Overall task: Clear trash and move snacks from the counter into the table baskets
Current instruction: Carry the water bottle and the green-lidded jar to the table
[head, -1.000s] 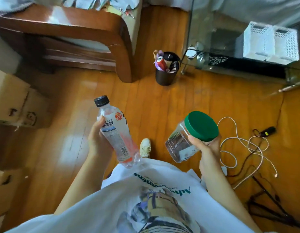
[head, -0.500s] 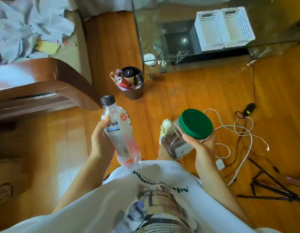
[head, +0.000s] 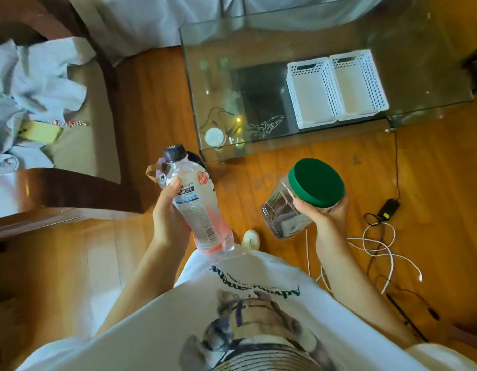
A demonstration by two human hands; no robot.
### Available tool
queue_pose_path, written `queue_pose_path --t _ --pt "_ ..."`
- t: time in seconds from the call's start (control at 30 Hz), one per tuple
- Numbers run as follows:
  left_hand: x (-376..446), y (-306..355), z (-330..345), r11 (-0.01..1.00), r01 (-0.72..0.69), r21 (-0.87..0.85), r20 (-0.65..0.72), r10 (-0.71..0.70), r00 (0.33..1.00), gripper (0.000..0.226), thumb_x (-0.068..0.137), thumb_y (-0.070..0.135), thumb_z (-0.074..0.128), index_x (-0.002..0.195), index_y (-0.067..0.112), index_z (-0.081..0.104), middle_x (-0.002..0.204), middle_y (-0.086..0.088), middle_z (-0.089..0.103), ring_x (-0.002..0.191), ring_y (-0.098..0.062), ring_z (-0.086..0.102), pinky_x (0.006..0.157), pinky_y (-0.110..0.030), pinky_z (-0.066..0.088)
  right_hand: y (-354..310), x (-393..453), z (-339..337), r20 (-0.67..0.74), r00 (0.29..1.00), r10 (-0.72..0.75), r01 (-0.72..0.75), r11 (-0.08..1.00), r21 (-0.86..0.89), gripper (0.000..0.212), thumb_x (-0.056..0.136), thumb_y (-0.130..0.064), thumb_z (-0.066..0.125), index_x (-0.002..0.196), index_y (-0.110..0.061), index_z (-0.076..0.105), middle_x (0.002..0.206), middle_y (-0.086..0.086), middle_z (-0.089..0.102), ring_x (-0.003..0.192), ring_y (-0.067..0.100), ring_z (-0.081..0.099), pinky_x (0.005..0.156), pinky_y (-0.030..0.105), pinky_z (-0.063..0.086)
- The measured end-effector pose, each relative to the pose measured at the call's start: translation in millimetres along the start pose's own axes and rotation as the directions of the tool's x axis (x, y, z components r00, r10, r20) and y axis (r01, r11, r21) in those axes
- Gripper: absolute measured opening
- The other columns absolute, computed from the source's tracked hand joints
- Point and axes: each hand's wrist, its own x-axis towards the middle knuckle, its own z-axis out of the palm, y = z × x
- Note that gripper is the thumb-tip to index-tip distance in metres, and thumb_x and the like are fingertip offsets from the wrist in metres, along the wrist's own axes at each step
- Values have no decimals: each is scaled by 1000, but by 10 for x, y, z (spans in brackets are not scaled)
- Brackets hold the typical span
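While the left hand (head: 169,218) wraps a tilted bottle (head: 198,202) above the floor, the right hand (head: 325,215) grips a jar (head: 288,210) under its green lid (head: 316,182); two white baskets (head: 336,88) sit on the glass desk (head: 232,62) ahead; cables (head: 379,245) sprawl at right.

A plastic bottle (head: 198,202) with a black cap was held in the left hand (head: 169,218), with the thumb pressed on its label. A clear jar (head: 288,210) with a green lid (head: 316,182) was held in the right hand (head: 327,216), tipped on its side. Two white baskets (head: 337,88) were seen side by side, touching, on a glass table (head: 232,62). A small round white thing (head: 213,136) was seen near the table's corner. A dark bin (head: 197,160) was mostly hidden behind the bottle. White and black cables (head: 379,245) were spread on the wood floor (head: 85,263). A white shirt (head: 232,330) with a picture was seen at the bottom.
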Motion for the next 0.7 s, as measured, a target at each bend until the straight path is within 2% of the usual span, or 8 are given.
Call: queue_pose_path --t 0.1,0.2,0.33,0.4,0.47,0.53,0.6,0.7 --pt "301 124 160 998 55 -19 -79 -56 995 48 78 39 44 118 13 52 95 -5 65 87 -22 63 80 -40 52 -134 394 66 0 1000 16 -16 1000 -10 84 63 7 74 134 -17 37 121 -2 55 111 9 55 71 9 51" --pt "654 244 308 997 68 -32 -127 -72 989 71 68 41 52 128 3 44 105 -17 56 97 -35 54 90 -53 44 -241 768 192 3 1000 17 -17 1000 -24 87 63 7 74 135 -21 35 128 3 51 115 12 53 72 8 51" --pt "1313 417 458 993 80 -86 -213 -97 972 78 61 38 60 124 -4 43 113 -26 48 103 -46 46 101 -71 30 -423 1395 457 29 1000 3 -3 1000 -6 92 63 10 73 136 -29 32 126 1 50 114 8 52 70 7 50" --pt "1653 500 510 989 145 -31 -256 -148 955 74 65 42 59 126 1 47 122 -28 53 112 -49 49 103 -65 35 -528 1712 601 52 999 -7 8 1000 -19 88 64 8 74 127 -39 36 126 0 51 116 10 51 70 8 50" --pt "1999 625 583 976 214 40 -237 -199 951 71 68 48 55 129 12 50 126 -21 57 117 -40 53 101 -55 42 -636 2047 759 52 999 4 -2 999 -42 89 64 5 76 126 -42 35 128 0 50 117 12 50 70 9 50" --pt "2328 754 666 972 208 110 -189 -185 964 67 70 48 53 129 17 50 124 -14 60 111 -32 58 91 -46 49 -728 2350 926 32 999 23 -20 997 -70 93 63 2 78 128 -44 31 129 -3 48 118 11 49 70 9 51" --pt "2697 854 719 968 182 174 -194 -148 970 63 71 49 55 126 20 52 120 -10 63 108 -28 60 86 -41 51 -788 2689 1108 10 1000 28 -27 996 -85 94 62 -1 81 132 -39 31 127 -6 49 117 10 49 71 10 51" --pt "3220 891 749 951 169 259 -230 -110 967 63 66 50 64 120 20 56 115 -4 66 106 -23 62 93 -43 50 -814 3150 1344 18 999 39 -37 993 -112 89 61 -4 82 134 -28 37 123 -8 52 116 8 51 75 12 51"
